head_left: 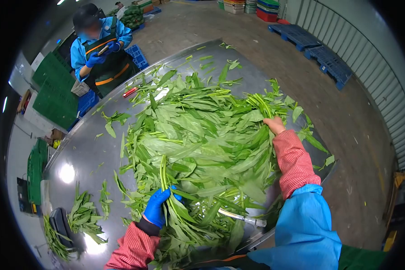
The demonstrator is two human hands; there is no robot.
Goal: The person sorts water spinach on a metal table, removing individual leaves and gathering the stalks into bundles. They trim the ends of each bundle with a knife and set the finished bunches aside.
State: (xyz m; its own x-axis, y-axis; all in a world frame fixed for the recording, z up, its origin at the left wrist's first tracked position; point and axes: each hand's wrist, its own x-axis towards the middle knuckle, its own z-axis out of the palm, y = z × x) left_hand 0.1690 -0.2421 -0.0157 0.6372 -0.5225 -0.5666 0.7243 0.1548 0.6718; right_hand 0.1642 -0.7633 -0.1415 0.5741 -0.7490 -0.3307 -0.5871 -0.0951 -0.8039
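A large heap of water spinach (202, 130), with long narrow leaves and pale green stems, covers the middle of the metal table (99, 157). My left hand (156, 206), in a blue glove, is closed around a small bunch of stems (164, 171) at the near left of the heap; its leaves hang down towards me. At the heap's right side, my right hand (275, 125), ungloved, is closed on the greens near a cluster of stems (261, 105). Its fingertips are partly hidden among the leaves. A curved, pale strip-like object (240, 217) lies partly under the leaves near me.
Small bunches (83, 213) lie at the table's left beside a dark object (60, 227). A red-handled tool (130, 92) rests near the far left edge. Beyond it stands a co-worker (103, 49) holding a phone-like device. Blue pallets (328, 65) lie on the floor at right.
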